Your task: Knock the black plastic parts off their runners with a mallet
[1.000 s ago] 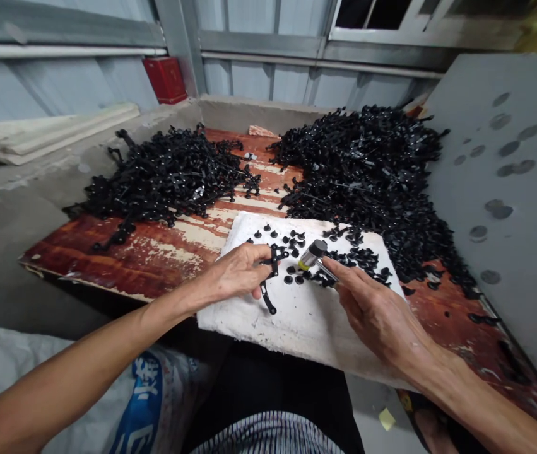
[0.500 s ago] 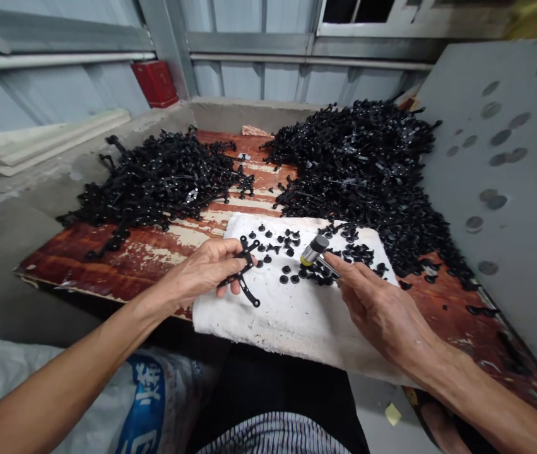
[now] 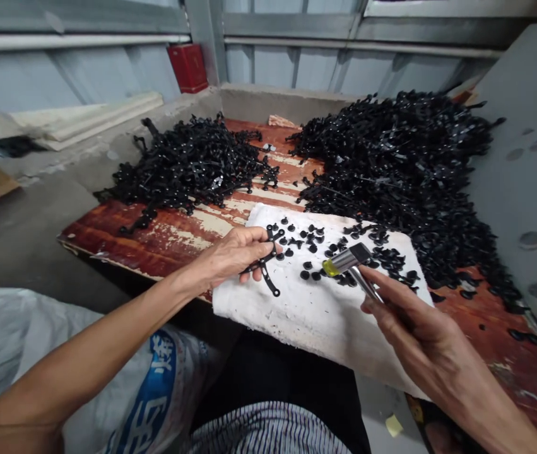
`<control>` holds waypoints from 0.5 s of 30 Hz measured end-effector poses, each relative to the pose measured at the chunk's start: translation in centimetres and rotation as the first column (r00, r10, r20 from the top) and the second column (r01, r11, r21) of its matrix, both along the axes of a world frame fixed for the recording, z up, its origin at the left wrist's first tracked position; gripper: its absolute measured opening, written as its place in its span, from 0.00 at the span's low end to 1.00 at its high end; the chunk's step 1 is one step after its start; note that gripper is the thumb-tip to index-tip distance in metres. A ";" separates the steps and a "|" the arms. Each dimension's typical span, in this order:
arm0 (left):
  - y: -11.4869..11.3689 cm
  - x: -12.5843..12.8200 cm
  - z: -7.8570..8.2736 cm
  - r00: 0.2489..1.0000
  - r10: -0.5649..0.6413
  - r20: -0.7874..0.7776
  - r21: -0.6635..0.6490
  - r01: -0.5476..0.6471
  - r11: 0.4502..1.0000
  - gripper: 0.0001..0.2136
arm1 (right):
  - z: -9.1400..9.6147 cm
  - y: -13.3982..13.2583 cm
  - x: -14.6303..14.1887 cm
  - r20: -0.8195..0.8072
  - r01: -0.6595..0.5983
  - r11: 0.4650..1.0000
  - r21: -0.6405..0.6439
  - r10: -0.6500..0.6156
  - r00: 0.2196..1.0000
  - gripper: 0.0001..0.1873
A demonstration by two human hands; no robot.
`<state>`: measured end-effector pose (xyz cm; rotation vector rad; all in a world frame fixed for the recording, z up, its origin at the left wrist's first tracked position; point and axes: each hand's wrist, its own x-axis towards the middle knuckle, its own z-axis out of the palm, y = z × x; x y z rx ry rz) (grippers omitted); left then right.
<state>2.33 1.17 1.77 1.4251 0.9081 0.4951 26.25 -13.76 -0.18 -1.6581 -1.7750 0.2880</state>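
Note:
My left hand [image 3: 235,255] pinches a black bracket with several thin arms [image 3: 269,280], whose ends carry small round holes. It is held over the left side of a white cloth [image 3: 259,315]. In my right hand [image 3: 410,321] is a small hammer [image 3: 348,258] with a metal head, a yellow face at one end and a black one at the other. The hammer head is above the cloth, apart from the bracket. Between and behind the hands, several small black round-headed studs [image 3: 306,265] lie scattered on the cloth.
A large heap of black parts [image 3: 391,157] fills the right rear of the worn red-brown board [image 3: 183,243]; a smaller heap [image 3: 192,164] lies at left. A grey panel [image 3: 528,183] stands at right, a red box [image 3: 187,67] at the back. A white sack [image 3: 83,340] is below left.
The whole view has shifted, so most things appear further right. The hammer has turned, its head now lying more level, and shows larger. My left hand still holds the bracket.

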 end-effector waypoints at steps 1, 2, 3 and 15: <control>0.0 0.3 0.1 1.000 -0.007 -0.005 0.012 0.007 1.000 0.14 | -0.2 -0.2 -0.2 -0.031 0.004 1.000 -0.013 -0.005 1.000 0.21; 0.1 0.6 0.1 1.000 -0.014 -0.019 0.021 0.014 1.000 0.14 | -0.4 -0.4 -0.4 -0.058 0.011 1.000 -0.012 -0.012 0.998 0.21; 0.1 0.9 0.3 0.999 -0.020 -0.042 0.028 0.021 0.999 0.13 | -0.6 -0.5 -0.6 -0.081 0.016 1.000 -0.013 -0.017 0.997 0.21; -0.2 2.6 0.6 0.951 -0.129 -0.282 0.185 0.186 0.965 0.07 | -1.5 -1.2 -0.9 -0.236 0.090 0.988 -0.124 -0.117 0.965 0.23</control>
